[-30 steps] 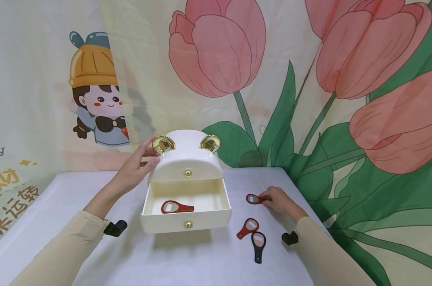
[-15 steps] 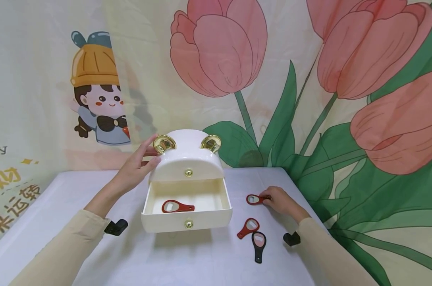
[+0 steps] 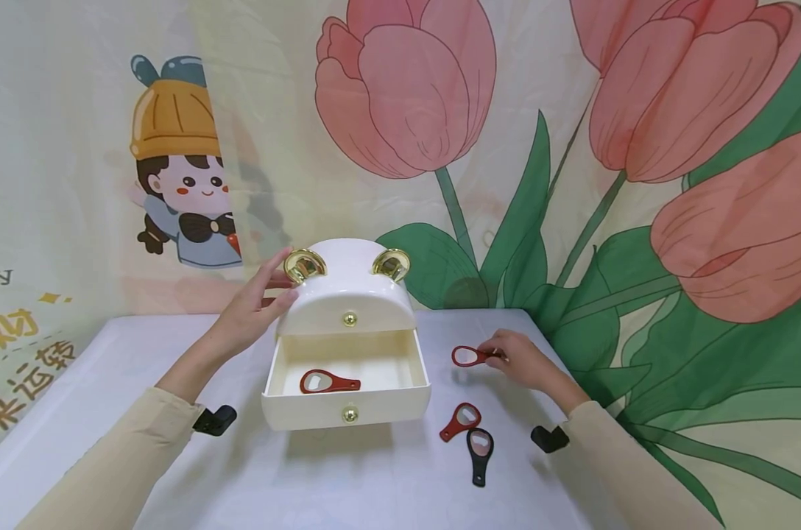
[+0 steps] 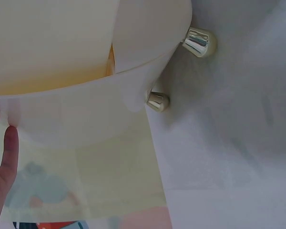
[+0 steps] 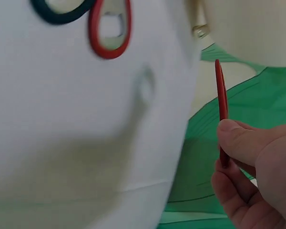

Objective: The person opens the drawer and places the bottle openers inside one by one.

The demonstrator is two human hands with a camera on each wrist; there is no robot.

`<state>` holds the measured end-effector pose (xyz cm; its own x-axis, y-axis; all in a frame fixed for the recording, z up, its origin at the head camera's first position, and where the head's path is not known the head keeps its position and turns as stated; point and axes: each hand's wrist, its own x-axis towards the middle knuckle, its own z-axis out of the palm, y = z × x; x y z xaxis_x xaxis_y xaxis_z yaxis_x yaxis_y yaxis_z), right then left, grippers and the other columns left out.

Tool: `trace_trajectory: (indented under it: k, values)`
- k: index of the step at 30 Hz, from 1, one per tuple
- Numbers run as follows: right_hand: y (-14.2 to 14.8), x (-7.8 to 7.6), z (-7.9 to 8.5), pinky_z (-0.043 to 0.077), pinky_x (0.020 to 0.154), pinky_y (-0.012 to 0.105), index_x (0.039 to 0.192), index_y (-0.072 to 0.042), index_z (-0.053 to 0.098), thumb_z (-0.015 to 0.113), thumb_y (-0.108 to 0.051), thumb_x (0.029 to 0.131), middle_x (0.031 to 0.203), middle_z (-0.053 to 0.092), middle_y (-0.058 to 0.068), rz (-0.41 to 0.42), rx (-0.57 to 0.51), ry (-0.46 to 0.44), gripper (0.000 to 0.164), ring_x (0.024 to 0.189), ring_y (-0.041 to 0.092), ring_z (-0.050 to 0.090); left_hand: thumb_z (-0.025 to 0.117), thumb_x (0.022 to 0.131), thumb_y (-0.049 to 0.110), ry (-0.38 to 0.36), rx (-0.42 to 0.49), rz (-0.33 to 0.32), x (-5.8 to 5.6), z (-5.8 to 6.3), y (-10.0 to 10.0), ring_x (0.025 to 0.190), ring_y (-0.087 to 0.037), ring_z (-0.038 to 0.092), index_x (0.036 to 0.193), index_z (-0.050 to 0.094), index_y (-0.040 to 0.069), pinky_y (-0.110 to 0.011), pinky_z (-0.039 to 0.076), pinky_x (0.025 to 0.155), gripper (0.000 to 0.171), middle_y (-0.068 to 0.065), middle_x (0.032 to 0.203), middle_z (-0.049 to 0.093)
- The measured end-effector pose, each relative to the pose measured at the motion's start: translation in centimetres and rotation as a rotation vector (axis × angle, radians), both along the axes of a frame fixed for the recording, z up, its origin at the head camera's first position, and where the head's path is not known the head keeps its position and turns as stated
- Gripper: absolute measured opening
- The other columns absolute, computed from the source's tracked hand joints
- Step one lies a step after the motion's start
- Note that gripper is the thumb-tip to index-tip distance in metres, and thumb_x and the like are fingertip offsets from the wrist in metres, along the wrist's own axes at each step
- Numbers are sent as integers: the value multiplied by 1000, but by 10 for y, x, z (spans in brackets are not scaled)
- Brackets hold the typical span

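Note:
My right hand (image 3: 516, 358) pinches a red bottle opener (image 3: 468, 356) by its handle, ring end pointing left. In the right wrist view this red opener (image 5: 221, 98) shows edge-on between thumb and fingers, above the white table. My left hand (image 3: 255, 305) rests against the upper left side of a white mini drawer chest (image 3: 354, 283), beside one gold ear-shaped piece (image 3: 304, 267). In the left wrist view, extended fingers (image 4: 10, 148) touch its wall. The lower drawer (image 3: 308, 414) is pulled out, with another red bottle opener (image 3: 337, 383) lying inside.
Right of the chest, a red bottle opener (image 3: 455, 429) and a black one (image 3: 479, 467) lie on the white tablecloth (image 3: 407, 486). Gold feet (image 4: 200, 43) support the chest. A tulip-printed cloth (image 3: 506, 88) hangs behind the table.
My right hand has lifted the red bottle opener off the table, its shadow now apart below. My left hand stays at the chest.

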<state>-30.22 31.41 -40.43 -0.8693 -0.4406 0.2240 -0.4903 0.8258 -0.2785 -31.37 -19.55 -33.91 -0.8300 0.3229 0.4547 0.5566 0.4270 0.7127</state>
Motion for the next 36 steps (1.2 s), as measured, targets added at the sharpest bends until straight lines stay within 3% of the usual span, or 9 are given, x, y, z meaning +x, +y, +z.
trace_trajectory:
  k: [5, 22, 36]
  values:
    - [-12, 15, 25, 57, 77, 31, 116, -6, 80, 81, -2, 93, 98, 69, 0, 22, -29, 32, 23, 90, 15, 62, 62, 109, 20, -11, 15, -6, 1, 0, 1, 138, -42, 52, 172, 16, 31, -67, 46, 109, 78, -23, 143, 54]
    - [-65, 61, 93, 54, 67, 25, 118, -6, 80, 81, -7, 94, 95, 72, -4, 81, -77, 58, 25, 81, 11, 58, 61, 110, 22, -21, 13, 1, 2, 0, 0, 139, -43, 51, 172, 16, 30, -67, 46, 110, 78, -23, 143, 53]
    - [-105, 73, 114, 53, 64, 24, 116, -8, 81, 81, -7, 94, 95, 69, -5, 163, -61, 23, 22, 80, 10, 56, 62, 109, 22, -12, 12, -1, 1, -1, 0, 139, -44, 51, 172, 15, 31, -68, 46, 109, 79, -23, 143, 53]
